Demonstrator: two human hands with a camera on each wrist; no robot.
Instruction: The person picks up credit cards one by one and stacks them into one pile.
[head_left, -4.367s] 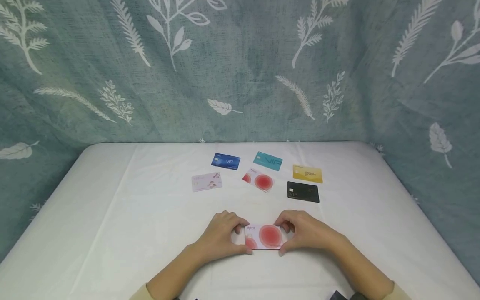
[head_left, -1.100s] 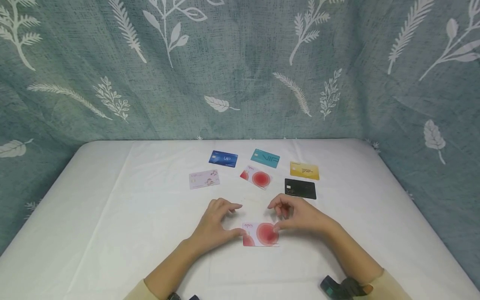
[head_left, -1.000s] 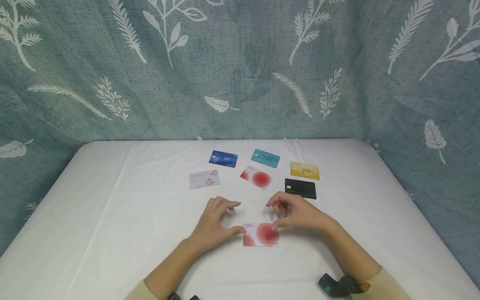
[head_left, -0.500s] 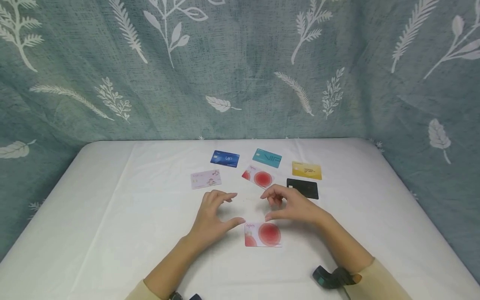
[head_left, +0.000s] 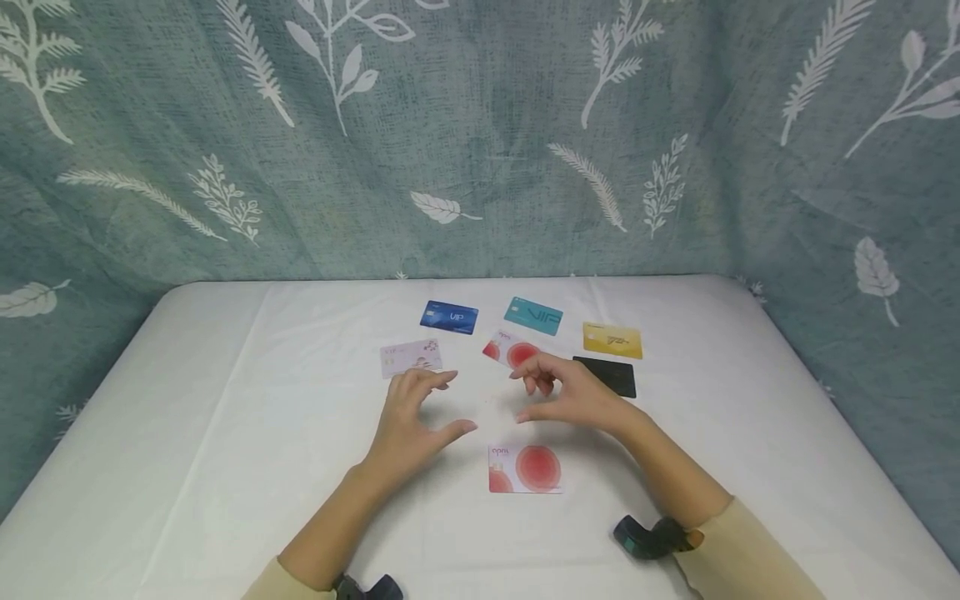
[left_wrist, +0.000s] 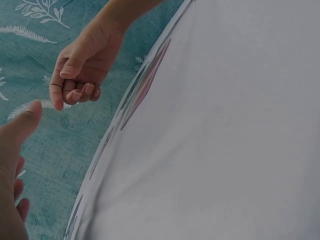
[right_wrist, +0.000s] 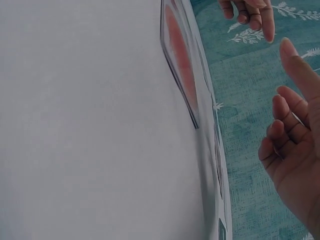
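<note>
A white card with red circles (head_left: pixel 525 468) lies flat on the white tabletop (head_left: pixel 247 467), nearest the person. My left hand (head_left: pixel 411 421) is beyond its left end, thumb and forefinger spread wide and nothing between them. Past its far edge hovers my right hand (head_left: pixel 572 393), also holding nothing, thumb apart from the forefinger and the other fingers loosely bent. The right fingers overlap a second red-circled card (head_left: pixel 517 354) in the head view. Both wrist views show the hands raised above the table with their fingertips facing each other; the near card (right_wrist: pixel 182 60) is seen almost edge-on.
Farther back lie a blue VIP card (head_left: pixel 449 317), a teal card (head_left: pixel 533 316), a yellow card (head_left: pixel 612 340), a black card (head_left: pixel 617 377) partly behind the right hand, and a pale pink card (head_left: pixel 411 357). A green leaf-patterned cloth (head_left: pixel 480 150) hangs behind the table.
Both hands first gripped the near red-circled card by its ends, then let go. They have since drawn off it, away from the person and somewhat leftward. The card stays on the table.
</note>
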